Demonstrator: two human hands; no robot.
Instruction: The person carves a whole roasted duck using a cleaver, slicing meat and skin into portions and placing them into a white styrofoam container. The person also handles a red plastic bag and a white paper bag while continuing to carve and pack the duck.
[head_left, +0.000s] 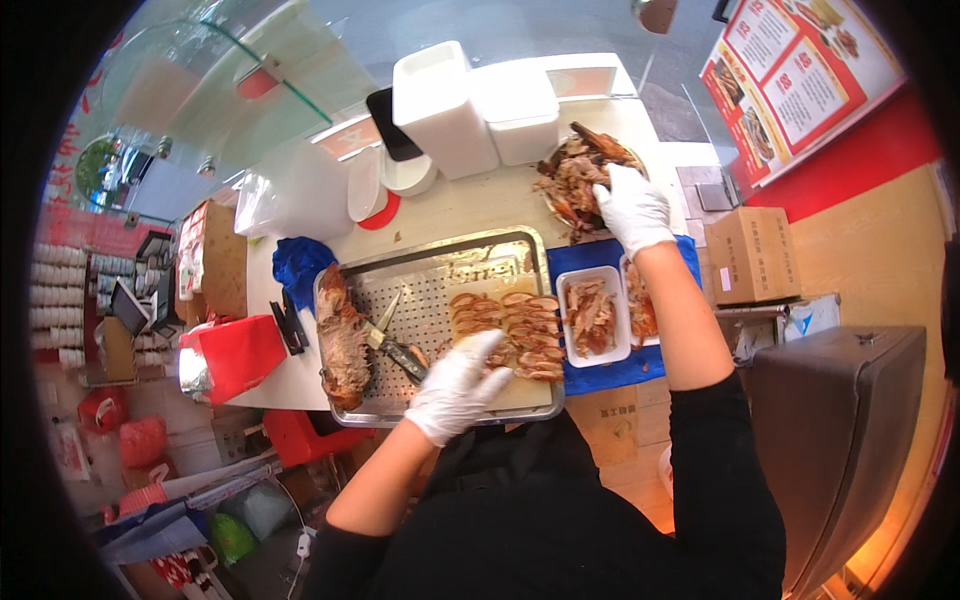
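Observation:
White gloves cover both hands. My left hand (456, 386) is spread with its fingers apart over the near edge of the white cutting board (517, 394), beside rows of sliced roast meat (534, 330). My right hand (634, 204) reaches onto a heap of roast meat and bones (581, 176) at the back right; whether its fingers grip a piece is hidden. A knife with a dark handle (401, 356) lies in the perforated metal tray (536, 247), left of the board. A large piece of roast poultry (342, 341) rests at the tray's left end.
Two white containers of meat (596, 319) stand on a blue cloth (568, 259) right of the tray. Stacked white tubs (442, 112) and a dark phone-like slab (391, 126) are at the back. A red box (236, 356) and another blue cloth (296, 262) lie left.

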